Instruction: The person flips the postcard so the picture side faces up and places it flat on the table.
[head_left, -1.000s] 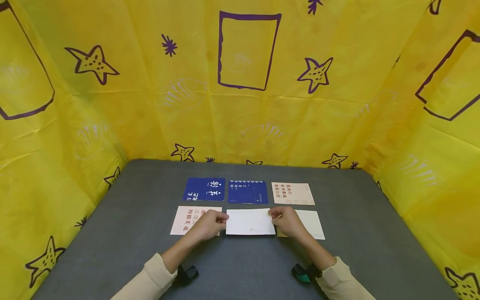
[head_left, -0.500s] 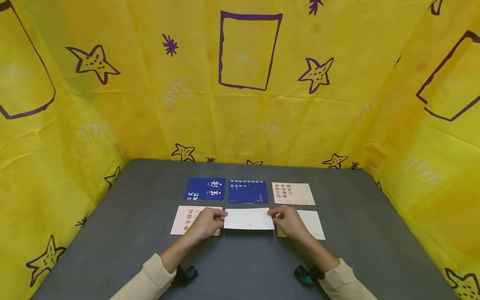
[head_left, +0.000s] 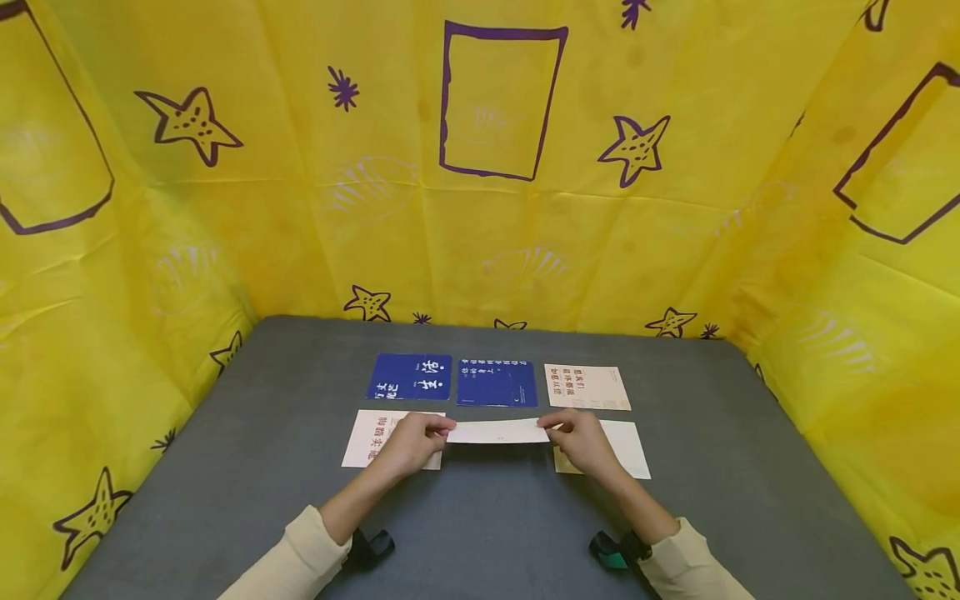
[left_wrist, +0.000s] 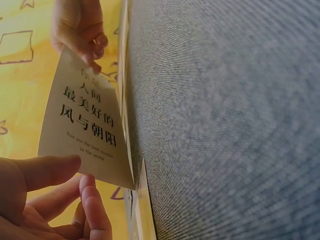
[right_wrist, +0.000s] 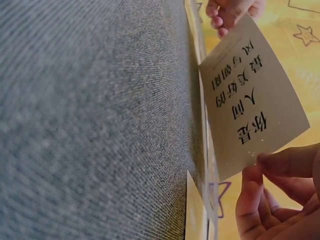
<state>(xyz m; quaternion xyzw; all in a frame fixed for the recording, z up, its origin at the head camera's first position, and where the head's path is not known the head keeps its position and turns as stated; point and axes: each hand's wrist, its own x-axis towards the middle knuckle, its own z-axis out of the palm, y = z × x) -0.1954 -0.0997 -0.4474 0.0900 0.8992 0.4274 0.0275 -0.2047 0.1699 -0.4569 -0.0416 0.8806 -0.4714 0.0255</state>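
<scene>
Between my two hands a white card (head_left: 498, 431) is tilted up off the table, seen nearly edge-on from the head. My left hand (head_left: 411, 443) pinches its left edge between thumb and fingers. The right hand (head_left: 583, 442) pinches the opposite edge. In the left wrist view the card's face (left_wrist: 87, 117) carries large dark Chinese characters with small English lines below. The right wrist view shows that same printed face (right_wrist: 252, 100) upside down, the card bowed slightly. Partly behind my left hand lies a pinkish card with red characters (head_left: 372, 437); a cream card (head_left: 626, 450) lies partly behind my right hand.
Behind the hands, two blue cards (head_left: 408, 377) (head_left: 496, 383) and a beige card with brown characters (head_left: 587, 387) lie in a row on the grey table (head_left: 480, 533). A yellow patterned cloth (head_left: 495, 233) encloses the back and sides.
The card's near edge has swung upward, so its white top side looks much narrower from the head. Both hands keep their pinch and stay in nearly the same place.
</scene>
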